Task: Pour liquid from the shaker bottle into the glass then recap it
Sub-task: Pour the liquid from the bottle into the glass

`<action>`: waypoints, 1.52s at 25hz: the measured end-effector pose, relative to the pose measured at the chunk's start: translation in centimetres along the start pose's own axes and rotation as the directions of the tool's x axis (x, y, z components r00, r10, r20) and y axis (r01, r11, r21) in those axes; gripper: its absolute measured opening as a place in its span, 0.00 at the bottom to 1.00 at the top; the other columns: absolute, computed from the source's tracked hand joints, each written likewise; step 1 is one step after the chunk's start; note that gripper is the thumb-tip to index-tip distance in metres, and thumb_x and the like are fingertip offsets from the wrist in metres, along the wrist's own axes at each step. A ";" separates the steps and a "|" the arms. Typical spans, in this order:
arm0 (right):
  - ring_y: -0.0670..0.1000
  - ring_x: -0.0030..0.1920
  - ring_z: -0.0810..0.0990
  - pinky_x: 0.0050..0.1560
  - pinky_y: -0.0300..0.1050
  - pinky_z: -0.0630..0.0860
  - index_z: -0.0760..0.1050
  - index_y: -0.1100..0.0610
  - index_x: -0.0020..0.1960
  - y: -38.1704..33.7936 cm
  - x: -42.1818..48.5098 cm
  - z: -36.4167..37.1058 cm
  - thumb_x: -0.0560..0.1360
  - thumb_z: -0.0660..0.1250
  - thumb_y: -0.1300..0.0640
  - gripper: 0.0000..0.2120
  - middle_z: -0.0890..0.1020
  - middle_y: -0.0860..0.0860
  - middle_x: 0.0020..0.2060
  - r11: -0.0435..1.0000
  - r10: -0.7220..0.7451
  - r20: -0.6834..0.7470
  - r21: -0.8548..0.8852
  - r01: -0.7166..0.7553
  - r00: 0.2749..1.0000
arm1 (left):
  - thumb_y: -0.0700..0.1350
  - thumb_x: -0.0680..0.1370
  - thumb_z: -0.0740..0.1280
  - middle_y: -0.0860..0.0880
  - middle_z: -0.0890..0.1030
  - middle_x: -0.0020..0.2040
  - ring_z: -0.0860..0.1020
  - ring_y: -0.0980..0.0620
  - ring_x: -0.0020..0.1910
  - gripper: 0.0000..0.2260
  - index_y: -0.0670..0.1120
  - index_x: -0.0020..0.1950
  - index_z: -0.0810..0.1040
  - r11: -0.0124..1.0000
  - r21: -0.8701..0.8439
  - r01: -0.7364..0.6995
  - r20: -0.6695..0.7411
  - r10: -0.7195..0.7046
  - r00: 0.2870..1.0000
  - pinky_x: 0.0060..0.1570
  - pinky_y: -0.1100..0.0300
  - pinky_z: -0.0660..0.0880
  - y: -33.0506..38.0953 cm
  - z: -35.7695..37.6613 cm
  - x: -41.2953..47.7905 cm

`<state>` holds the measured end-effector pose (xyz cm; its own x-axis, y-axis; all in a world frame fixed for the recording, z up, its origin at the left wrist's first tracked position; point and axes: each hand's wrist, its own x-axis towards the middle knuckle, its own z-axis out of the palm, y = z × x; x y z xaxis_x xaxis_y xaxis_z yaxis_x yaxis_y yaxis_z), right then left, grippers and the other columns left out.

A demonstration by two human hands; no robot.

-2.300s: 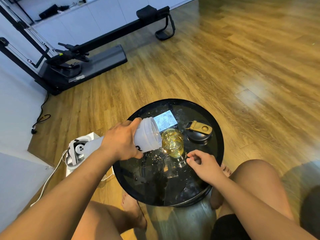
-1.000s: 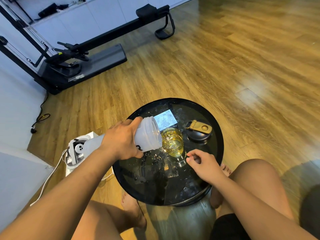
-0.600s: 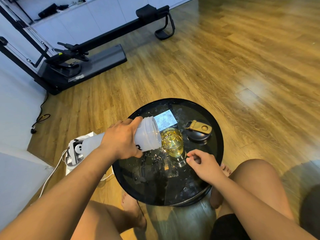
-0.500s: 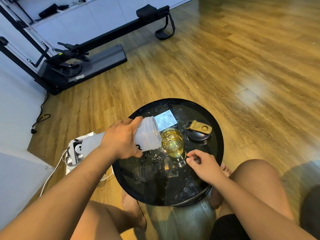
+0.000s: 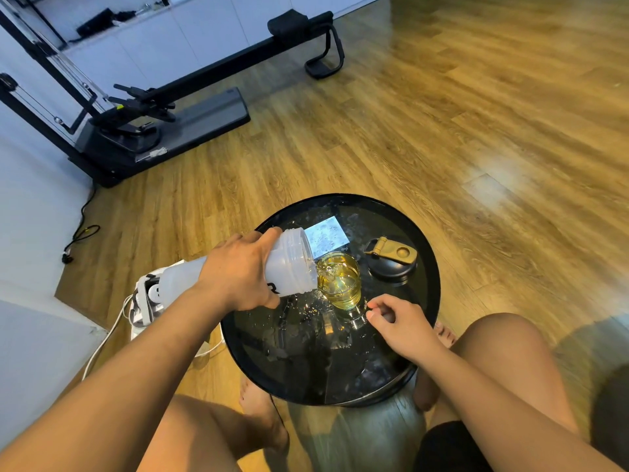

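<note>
The left hand (image 5: 238, 272) wraps its fingers around the shaker bottle (image 5: 289, 264), tipped sideways over the glass (image 5: 342, 284) near the desk (image 5: 422, 253) centre. The right hand (image 5: 401, 323) pinches the glass base. The cap (image 5: 391, 262) lies by the far-right edge.

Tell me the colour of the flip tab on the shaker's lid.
Tan flip tab on a black lid; head view.

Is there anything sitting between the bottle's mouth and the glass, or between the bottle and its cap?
Nothing visible. The bottle tips straight over the glass; the cap lies past the glass on the table.
</note>
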<state>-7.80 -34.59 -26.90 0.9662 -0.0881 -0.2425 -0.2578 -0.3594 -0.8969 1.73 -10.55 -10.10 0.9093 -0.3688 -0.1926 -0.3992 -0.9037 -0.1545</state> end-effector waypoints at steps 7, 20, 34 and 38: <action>0.43 0.35 0.76 0.38 0.30 0.71 0.78 0.47 0.47 -0.2 0.0 -0.1 0.75 0.68 0.53 0.02 0.80 0.46 0.36 1.000 0.005 0.012 -0.017 -0.004 1.000 | 0.60 0.61 0.78 0.50 0.75 0.59 0.75 0.44 0.56 0.48 0.56 0.75 0.58 0.999 0.030 -0.015 -0.007 0.015 1.000 0.53 0.51 0.74 0.0 -0.5 -0.1; 0.46 0.39 0.79 0.40 0.32 0.72 0.78 0.46 0.47 -0.3 -0.1 -0.2 0.75 0.68 0.52 0.02 0.82 0.48 0.39 1.000 0.017 0.016 -0.015 -0.017 1.000 | 0.60 0.60 0.77 0.50 0.74 0.66 0.72 0.43 0.62 0.51 0.55 0.78 0.56 0.985 0.164 -0.060 -0.061 0.071 0.996 0.60 0.50 0.69 0.2 -1.3 0.4; 0.44 0.36 0.77 0.40 0.32 0.71 0.78 0.47 0.48 -0.2 -0.2 -0.2 0.75 0.68 0.53 0.02 0.81 0.47 0.40 1.000 0.024 0.010 0.003 -0.024 1.000 | 0.55 0.55 0.81 0.41 0.76 0.65 0.73 0.35 0.62 0.51 0.49 0.75 0.64 0.951 0.258 -0.173 -0.297 0.249 0.922 0.63 0.43 0.69 -0.3 -0.5 0.6; 0.43 0.37 0.77 0.39 0.31 0.71 0.78 0.47 0.48 -0.2 -0.2 -0.1 0.75 0.68 0.52 0.02 0.81 0.47 0.40 1.000 0.021 0.012 -0.003 -0.021 1.000 | 0.53 0.56 0.81 0.39 0.76 0.66 0.73 0.34 0.63 0.49 0.47 0.74 0.67 0.922 0.315 -0.224 -0.339 0.329 0.881 0.66 0.40 0.67 -0.5 -0.6 0.6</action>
<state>-7.91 -34.62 -26.58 0.9604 -0.0845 -0.2653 -0.2777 -0.3600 -0.8907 2.56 -10.49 -9.53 0.7096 -0.6964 0.1076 -0.6084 -0.6825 -0.4050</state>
